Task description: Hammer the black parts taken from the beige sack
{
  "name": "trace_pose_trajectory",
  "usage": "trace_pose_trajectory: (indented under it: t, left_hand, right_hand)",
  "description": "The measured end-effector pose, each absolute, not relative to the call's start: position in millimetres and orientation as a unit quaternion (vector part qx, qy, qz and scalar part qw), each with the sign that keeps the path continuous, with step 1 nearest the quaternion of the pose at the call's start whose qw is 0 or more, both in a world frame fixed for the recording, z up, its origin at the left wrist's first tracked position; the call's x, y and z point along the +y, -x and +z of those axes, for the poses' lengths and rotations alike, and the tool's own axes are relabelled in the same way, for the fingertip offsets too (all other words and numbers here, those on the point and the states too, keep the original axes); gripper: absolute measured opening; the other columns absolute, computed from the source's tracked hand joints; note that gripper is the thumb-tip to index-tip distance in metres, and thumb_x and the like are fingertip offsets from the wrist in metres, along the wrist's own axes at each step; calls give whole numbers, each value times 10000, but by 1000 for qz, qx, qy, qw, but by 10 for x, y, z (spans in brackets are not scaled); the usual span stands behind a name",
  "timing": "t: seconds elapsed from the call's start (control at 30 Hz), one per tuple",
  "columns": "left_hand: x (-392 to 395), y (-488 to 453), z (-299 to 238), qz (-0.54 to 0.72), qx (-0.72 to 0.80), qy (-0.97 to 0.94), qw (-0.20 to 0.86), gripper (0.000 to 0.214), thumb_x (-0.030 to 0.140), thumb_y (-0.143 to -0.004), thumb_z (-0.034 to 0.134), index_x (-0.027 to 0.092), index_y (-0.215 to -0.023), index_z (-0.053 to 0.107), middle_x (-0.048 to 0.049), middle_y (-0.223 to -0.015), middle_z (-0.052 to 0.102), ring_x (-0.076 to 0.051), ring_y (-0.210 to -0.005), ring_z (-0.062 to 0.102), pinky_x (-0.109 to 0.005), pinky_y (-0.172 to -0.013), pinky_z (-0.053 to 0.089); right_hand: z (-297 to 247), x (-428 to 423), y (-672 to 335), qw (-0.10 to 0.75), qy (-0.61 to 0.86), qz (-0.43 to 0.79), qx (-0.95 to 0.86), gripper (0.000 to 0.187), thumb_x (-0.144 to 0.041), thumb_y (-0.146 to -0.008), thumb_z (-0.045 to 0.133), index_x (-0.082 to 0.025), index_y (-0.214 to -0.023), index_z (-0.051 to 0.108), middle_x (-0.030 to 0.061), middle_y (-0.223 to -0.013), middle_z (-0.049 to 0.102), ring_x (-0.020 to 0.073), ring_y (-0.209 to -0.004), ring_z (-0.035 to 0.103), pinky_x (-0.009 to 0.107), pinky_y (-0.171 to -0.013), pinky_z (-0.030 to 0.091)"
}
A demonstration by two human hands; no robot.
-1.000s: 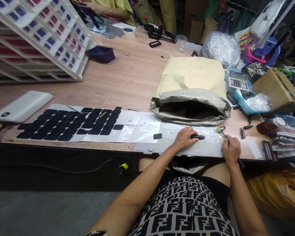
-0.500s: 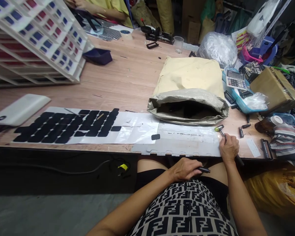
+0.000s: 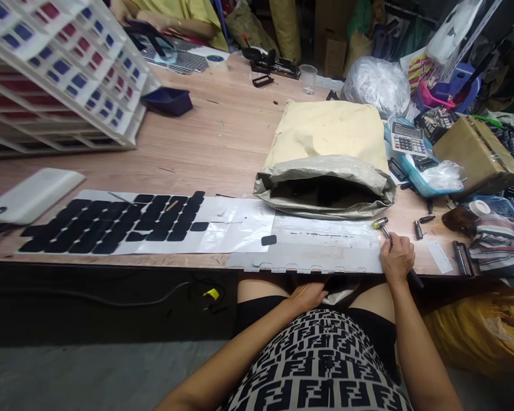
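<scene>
My right hand [image 3: 397, 257] is closed around the handle of a small hammer [image 3: 382, 226], its metal head with a yellow-green face resting near the table's edge. Down at my lap, my left hand [image 3: 307, 295] reaches between my thighs, beside a pale sack edge [image 3: 341, 297]. Its fingertips are out of sight, so what it holds, if anything, is hidden. Left of the hammer, a translucent sheet [image 3: 325, 254] covers the table edge. A single black rounded piece [image 3: 269, 240] lies on the white paper [image 3: 231, 228], and rows of similar black pieces [image 3: 111, 220] spread further left.
An open-mouthed tan sack [image 3: 329, 131] lies beyond the sheet. Small black parts [image 3: 418, 229], a brown jar [image 3: 460, 217] and a blue basket [image 3: 437, 182] with a calculator [image 3: 408, 138] stand right. White crates [image 3: 68, 68] and a device [image 3: 34, 195] stand left; a co-worker [image 3: 175, 23] sits opposite.
My left hand has gone lower and slightly left into my lap; the black pen-like part it held is out of view. My right hand still grips the hammer in place.
</scene>
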State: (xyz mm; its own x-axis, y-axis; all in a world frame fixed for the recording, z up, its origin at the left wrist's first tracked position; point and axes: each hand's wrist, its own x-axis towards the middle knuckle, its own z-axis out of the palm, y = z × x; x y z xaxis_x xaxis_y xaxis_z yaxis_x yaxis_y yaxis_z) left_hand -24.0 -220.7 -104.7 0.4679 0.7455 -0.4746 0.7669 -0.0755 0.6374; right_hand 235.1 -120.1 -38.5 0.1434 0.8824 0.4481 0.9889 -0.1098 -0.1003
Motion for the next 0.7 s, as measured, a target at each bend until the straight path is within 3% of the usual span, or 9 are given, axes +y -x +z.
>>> trace_pose_trajectory:
  t: [0.17,0.23,0.33,0.47,0.57,0.7]
  left_hand:
    - [-1925,258,-295,169,330,-812,451,219,325,-945,572,216,-1032,741,-48,-970,761,-192,-861,712,-291,-784,537]
    - [-1590,298,-54,279,359,-787,418,215,330,-951,576,201,-1002,741,-42,-928,759,-169,-806,696,-280,-748,536]
    - [-928,385,106,371,532,-703,291,210,306,-939,582,156,-948,728,-79,-911,744,-185,-794,676,-303,-738,538]
    - [-162,472,22,329,715,-584,198,337,418,-878,677,153,-1079,729,-130,-1033,735,-275,-987,680,-360,-848,530]
    - [89,495,-78,253,737,-586,222,404,474,-852,696,207,-1154,716,-114,-1134,721,-313,-1080,663,-379,-871,528]
    - [-10,534,-89,254,737,-596,192,312,389,-887,656,211,-1134,726,-114,-1122,710,-311,-1072,655,-383,-869,518]
  right_hand:
    - [-385,-1201,-2352,199,726,-144,-642,314,-261,-913,517,-200,-1160,702,100,-1002,607,246,-899,495,363,-762,355]
    - [-389,-1200,-2352,204,726,-141,-641,316,-260,-912,519,-199,-1162,702,101,-1001,604,248,-902,493,367,-766,358]
    - [-389,-1202,-2350,210,729,-130,-639,313,-256,-909,522,-193,-1157,702,107,-1012,594,248,-909,487,369,-774,361]
    - [-375,-1214,-2345,207,729,-125,-640,295,-256,-911,522,-194,-1133,707,102,-1009,598,240,-898,483,362,-773,350]
    - [-369,-1224,-2341,205,729,-127,-640,295,-263,-917,516,-195,-1132,705,98,-1007,602,240,-898,482,355,-767,343]
    - [-373,-1226,-2337,204,732,-124,-638,293,-259,-920,517,-195,-1135,706,97,-1015,606,239,-900,486,354,-765,345]
